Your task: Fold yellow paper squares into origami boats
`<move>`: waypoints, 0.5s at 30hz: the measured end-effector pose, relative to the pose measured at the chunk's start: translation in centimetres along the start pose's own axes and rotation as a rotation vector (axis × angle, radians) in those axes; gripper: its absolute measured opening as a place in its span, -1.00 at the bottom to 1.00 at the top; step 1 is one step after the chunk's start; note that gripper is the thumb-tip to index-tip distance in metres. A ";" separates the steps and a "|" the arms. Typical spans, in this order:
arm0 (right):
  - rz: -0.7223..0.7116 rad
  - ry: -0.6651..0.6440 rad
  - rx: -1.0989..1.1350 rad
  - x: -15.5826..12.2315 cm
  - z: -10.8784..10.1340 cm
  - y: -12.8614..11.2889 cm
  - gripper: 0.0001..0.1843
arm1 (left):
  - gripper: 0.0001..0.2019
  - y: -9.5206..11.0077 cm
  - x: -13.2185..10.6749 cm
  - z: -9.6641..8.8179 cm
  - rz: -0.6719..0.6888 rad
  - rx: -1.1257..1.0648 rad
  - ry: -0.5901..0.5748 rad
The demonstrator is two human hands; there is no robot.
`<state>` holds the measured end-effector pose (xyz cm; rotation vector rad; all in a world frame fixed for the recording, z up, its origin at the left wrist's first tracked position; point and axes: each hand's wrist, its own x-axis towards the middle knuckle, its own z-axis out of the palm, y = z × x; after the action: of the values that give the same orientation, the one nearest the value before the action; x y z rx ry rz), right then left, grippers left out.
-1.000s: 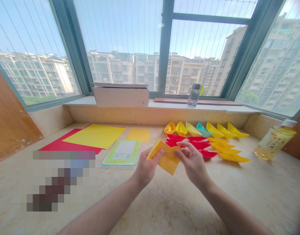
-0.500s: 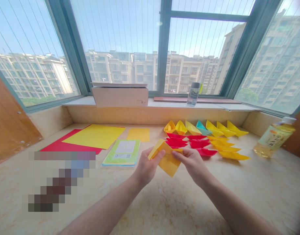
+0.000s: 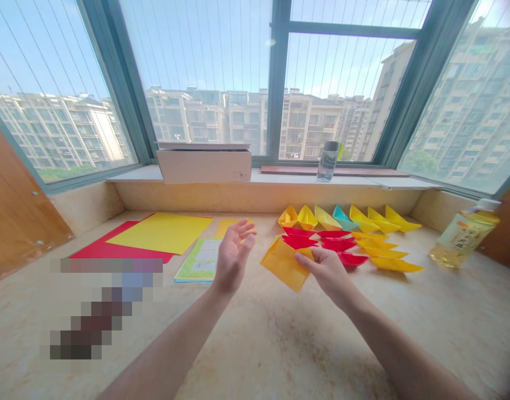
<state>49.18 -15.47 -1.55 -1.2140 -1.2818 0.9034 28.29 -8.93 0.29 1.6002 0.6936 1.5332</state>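
Observation:
My right hand pinches a folded yellow paper by its right corner, holding it just above the beige counter. Left of the paper, my left hand is lifted with fingers spread, touching nothing. Right behind the paper lie several folded paper boats: red ones closest, yellow ones to their right, and a back row of yellow boats with one teal boat.
Flat yellow sheet over a red sheet lies at the left, with a green paper pack and a small yellow sheet. A cardboard box and a bottle stand on the sill; a yellow drink bottle stands far right.
My left hand let go of the folded yellow paper and moved up and left, opening. The right hand keeps the paper, which has dropped lower and flatter.

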 end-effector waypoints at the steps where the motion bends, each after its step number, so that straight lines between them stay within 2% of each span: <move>1: -0.002 0.013 -0.077 0.1 0.0 0.4 -0.58 | -0.60 0.1 0.4 -0.5 0.132 0.115 0.039; 3: 0.002 0.012 -0.208 0.2 0.3 1.3 -0.57 | -0.68 0.3 0.7 -1.3 0.398 0.395 0.042; 4: 0.003 0.007 -0.259 0.2 0.5 1.8 -0.57 | -0.70 0.4 0.7 -1.5 0.521 0.517 -0.027; 5: 0.000 0.000 -0.302 0.3 0.7 2.2 -0.58 | -0.70 0.6 0.6 -1.6 0.631 0.626 -0.141; 7: -0.023 -0.004 -0.397 0.3 1.2 3.1 -0.59 | -0.68 0.9 0.1 -1.5 0.785 0.782 -0.440; 9: -0.048 0.004 -0.483 0.3 1.5 3.7 -0.61 | -0.71 0.8 -0.2 -1.3 0.831 0.870 -0.674; 10: -0.058 0.007 -0.523 0.3 1.6 3.9 -0.62 | -0.73 0.5 -0.3 -1.2 0.824 0.891 -0.739; 15: -0.136 -0.016 -0.701 0.4 1.2 4.4 -0.85 | -0.76 -2.3 -0.2 -1.3 0.713 0.848 -0.944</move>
<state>48.64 -14.08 -5.90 -1.6222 -1.7440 0.3597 27.27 -7.60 -1.78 3.1217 0.1968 0.6497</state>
